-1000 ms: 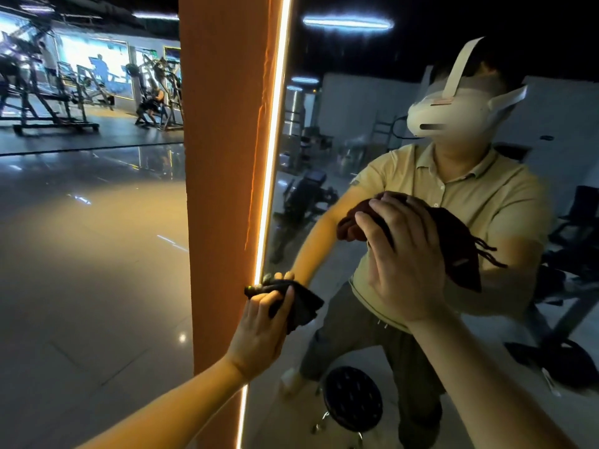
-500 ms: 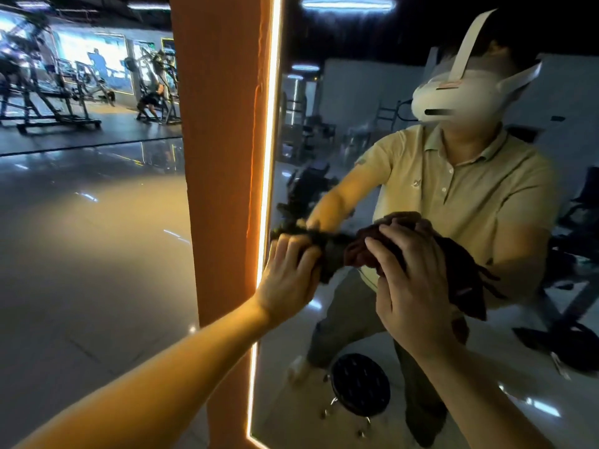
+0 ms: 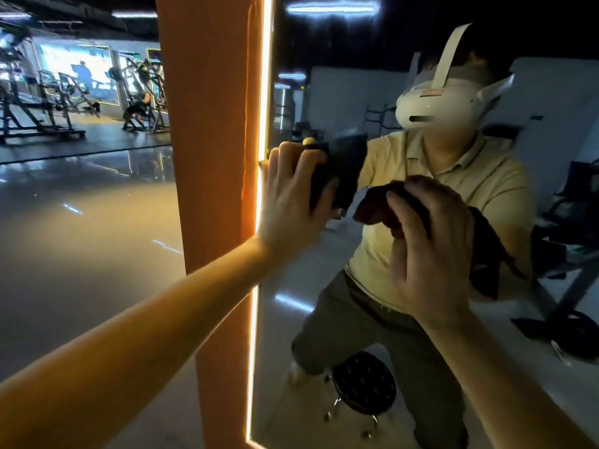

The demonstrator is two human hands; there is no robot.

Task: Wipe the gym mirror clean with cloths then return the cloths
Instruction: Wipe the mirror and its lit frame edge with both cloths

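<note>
Since both seemed limp, my left hand (image 3: 290, 202) pressed black cloth (image 3: 319, 187) flat-fingered; my right hand (image 3: 431, 254) clenched maroon cloth (image 3: 372, 207).

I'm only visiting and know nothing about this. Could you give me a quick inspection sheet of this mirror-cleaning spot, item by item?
Surface: mirror stands upright, edged by a lit strip on an orange pillar; too dim to judge smears.
Job's things: dark cloth and reddish-brown cloth, both against the glass.
Clutter: only a round stool, seen in the reflection.
Hands: left hand presses the dark cloth with spread fingers; right hand grips the bunched reddish-brown cloth.
Cables: nothing seen.
Surroundings: glossy floor; gym machines far left.
</note>
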